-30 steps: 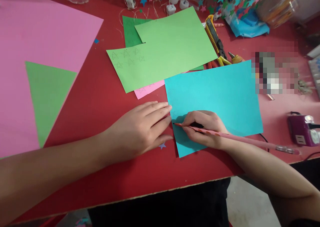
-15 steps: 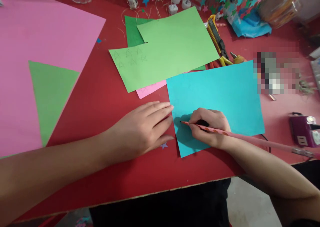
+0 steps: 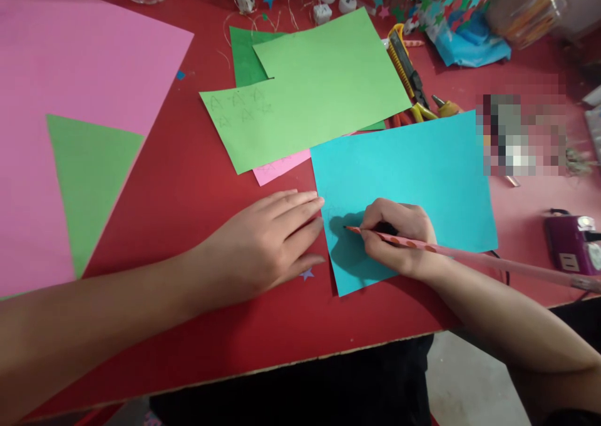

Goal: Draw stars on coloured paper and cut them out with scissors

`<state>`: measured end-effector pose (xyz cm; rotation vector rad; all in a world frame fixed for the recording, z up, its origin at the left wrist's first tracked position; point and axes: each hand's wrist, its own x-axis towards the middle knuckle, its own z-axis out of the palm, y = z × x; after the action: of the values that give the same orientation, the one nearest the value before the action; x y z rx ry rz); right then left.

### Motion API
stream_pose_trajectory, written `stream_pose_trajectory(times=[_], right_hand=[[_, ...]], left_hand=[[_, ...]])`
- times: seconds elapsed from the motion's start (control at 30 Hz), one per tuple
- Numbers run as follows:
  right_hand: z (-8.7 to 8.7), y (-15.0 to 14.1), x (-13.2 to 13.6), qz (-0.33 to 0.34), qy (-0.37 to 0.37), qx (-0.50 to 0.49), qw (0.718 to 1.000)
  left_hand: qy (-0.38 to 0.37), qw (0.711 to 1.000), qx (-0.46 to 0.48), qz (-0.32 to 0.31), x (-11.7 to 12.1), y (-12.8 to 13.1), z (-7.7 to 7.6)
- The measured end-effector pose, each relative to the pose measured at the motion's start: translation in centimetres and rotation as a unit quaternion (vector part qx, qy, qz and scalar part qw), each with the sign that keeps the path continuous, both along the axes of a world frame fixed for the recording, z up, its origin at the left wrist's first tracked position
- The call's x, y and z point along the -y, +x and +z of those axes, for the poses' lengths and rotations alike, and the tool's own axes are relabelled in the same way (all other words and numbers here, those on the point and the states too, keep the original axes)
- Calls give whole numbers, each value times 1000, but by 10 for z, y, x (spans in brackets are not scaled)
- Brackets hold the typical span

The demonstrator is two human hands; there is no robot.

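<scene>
A turquoise sheet of paper lies on the red table, with a faint pencil mark near its left edge. My right hand rests on this sheet, closed around a pink pencil; the tip points left, close over the paper, and I cannot tell whether it touches. Flat on the table lies my left hand, its fingers stretched out and fingertips at the sheet's left edge. Beside its thumb is a small purple star.
A light green sheet with drawn stars overlaps dark green and pink paper. Large pink paper covers the left. Yellow-handled tools lie behind the turquoise sheet. A purple plug adapter sits right.
My right hand has shifted slightly right and up, carrying the pencil tip away from the turquoise sheet's left edge. A faint mark now shows there. My left hand has stayed in place.
</scene>
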<state>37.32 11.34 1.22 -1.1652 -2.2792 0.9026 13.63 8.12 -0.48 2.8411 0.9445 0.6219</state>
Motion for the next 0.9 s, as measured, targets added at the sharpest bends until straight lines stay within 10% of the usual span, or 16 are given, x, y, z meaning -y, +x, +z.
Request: stream_pose_trajectory(times=[0.9], right_hand=[[-5,3,-3,163,-25,-64,984]], left_hand=[[0,1000,2,-5,0,0,-2]])
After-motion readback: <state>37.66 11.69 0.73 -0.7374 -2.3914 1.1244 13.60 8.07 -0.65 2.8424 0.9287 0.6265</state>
